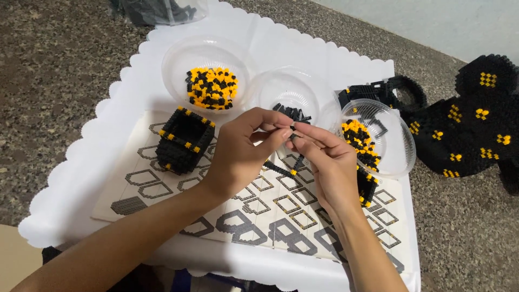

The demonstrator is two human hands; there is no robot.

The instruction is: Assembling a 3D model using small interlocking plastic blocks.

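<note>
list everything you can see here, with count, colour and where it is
small brick piece: 1, black, pinched between both hands' fingertips
clear bowls: 3, transparent, back of the tray; left one holds yellow and black bricks, middle one black, right one mixed
hollow square build: 1, black with yellow studs, on the sheet, left
instruction sheet: 1, white with grey outlines, on the tray
tray: 1, white, scalloped edge, on speckled floor
large brick build: 1, black with yellow spots, right of tray
left hand: 1, centre
right hand: 1, centre right
</note>
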